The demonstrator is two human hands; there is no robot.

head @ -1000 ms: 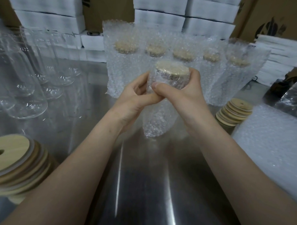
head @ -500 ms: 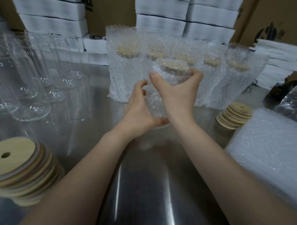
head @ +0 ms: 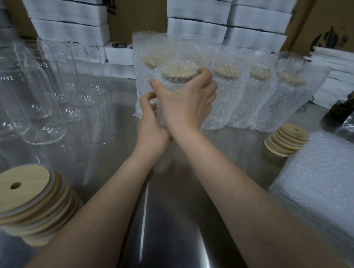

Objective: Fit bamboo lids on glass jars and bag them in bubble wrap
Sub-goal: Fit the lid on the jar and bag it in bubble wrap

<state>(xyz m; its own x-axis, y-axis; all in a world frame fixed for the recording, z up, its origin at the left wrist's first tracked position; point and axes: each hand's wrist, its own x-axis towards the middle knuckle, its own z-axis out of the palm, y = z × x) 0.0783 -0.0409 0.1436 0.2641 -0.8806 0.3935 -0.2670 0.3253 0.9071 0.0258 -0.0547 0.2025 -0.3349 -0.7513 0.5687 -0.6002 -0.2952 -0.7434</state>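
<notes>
Both forearms are bare and reach forward from the lower edge, and they meet at the wrists. The right hand (head: 186, 103) is higher and grips the top of a wrapped jar (head: 179, 74), thumb on the left side, fingers curled round the right. The left hand (head: 150, 125) is just below, partly under the right wrist, with its fingers curled round the lower part of the jar.

Clear, glossy glass jars (head: 42, 109) on a smooth, reflective metal table (head: 169, 223), beside pale, matt wooden lids (head: 23, 190). The bagged jar (head: 178, 74) and those behind it wear clear, dimpled plastic bubble wrap (head: 243, 104); matt brown cardboard (head: 136, 12) stands at the back.
</notes>
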